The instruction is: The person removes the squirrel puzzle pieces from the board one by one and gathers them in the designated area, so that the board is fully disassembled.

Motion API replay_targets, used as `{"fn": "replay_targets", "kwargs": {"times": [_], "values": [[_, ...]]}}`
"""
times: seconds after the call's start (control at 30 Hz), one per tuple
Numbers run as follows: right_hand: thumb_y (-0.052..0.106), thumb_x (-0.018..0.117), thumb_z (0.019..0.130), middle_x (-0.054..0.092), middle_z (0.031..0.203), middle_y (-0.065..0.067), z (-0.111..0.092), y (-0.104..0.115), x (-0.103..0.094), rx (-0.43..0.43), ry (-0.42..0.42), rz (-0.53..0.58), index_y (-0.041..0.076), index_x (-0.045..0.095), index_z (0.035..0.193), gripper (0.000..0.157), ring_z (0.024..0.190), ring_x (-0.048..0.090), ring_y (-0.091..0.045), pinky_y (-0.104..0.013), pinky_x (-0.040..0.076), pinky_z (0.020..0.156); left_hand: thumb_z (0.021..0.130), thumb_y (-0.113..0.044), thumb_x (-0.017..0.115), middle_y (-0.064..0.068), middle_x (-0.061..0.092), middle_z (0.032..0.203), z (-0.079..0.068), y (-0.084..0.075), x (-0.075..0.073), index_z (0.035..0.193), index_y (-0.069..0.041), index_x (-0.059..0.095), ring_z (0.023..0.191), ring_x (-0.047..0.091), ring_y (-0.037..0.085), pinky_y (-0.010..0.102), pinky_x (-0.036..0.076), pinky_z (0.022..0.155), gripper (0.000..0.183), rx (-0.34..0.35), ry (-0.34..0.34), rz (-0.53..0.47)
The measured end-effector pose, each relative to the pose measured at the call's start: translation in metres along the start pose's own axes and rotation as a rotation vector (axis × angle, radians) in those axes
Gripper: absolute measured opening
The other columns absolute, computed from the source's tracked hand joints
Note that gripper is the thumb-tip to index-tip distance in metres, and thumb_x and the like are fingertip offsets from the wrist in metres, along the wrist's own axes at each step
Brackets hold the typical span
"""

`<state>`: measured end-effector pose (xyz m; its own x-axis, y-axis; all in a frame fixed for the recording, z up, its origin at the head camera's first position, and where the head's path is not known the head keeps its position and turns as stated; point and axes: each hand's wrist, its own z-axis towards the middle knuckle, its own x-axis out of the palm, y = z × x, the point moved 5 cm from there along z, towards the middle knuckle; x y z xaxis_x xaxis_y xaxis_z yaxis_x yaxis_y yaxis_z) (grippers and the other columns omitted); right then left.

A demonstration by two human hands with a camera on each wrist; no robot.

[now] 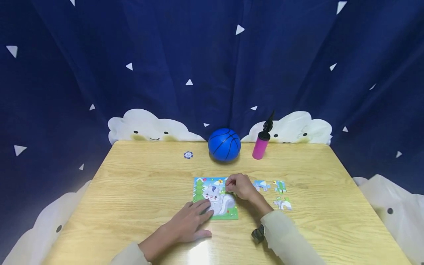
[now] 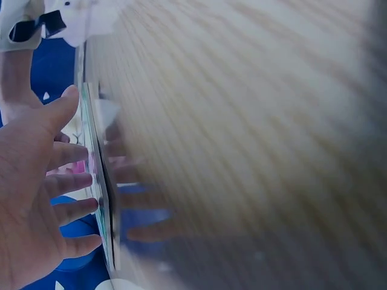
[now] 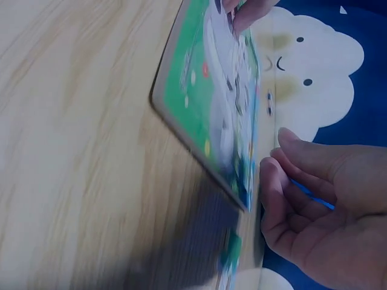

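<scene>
A jigsaw puzzle point(image 1: 216, 206) with a grey-white squirrel, green grass and a tree lies on the table. My left hand point(image 1: 190, 222) rests with spread fingertips on its lower left part; in the left wrist view the fingers point(image 2: 72, 211) are nearly straight against the board. Over the puzzle's upper right corner is my right hand point(image 1: 241, 187), its fingers curled and the thumb close to the index finger. In the right wrist view no piece shows between the fingertips of that hand point(image 3: 326, 211). The corner beneath it is partly hidden.
Loose puzzle pieces point(image 1: 282, 203) lie right of the board, with more pieces point(image 1: 279, 186) behind them. Toward the table's back edge are a blue ball point(image 1: 224, 144), a pink pump point(image 1: 260, 147) with a black top and a round blue-white chip point(image 1: 188, 155).
</scene>
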<state>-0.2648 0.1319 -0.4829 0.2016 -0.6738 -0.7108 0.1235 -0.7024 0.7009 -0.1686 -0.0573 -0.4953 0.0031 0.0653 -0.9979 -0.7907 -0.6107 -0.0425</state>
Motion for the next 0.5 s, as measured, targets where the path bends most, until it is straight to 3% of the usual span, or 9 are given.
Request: {"fn": "replay_targets", "kwargs": {"times": [0.5], "values": [[0.009, 0.075, 0.078, 0.063, 0.071, 0.000, 0.010, 0.012, 0.030, 0.034, 0.044, 0.008, 0.007, 0.068, 0.083, 0.009, 0.065, 0.052, -0.008, -0.021, 0.043, 0.061, 0.090, -0.063, 0.044, 0.008, 0.044, 0.147, -0.008, 0.007, 0.003, 0.136, -0.017, 0.053, 0.133, 0.044, 0.027, 0.048, 0.044, 0.097, 0.066, -0.014, -0.044, 0.027]]}}
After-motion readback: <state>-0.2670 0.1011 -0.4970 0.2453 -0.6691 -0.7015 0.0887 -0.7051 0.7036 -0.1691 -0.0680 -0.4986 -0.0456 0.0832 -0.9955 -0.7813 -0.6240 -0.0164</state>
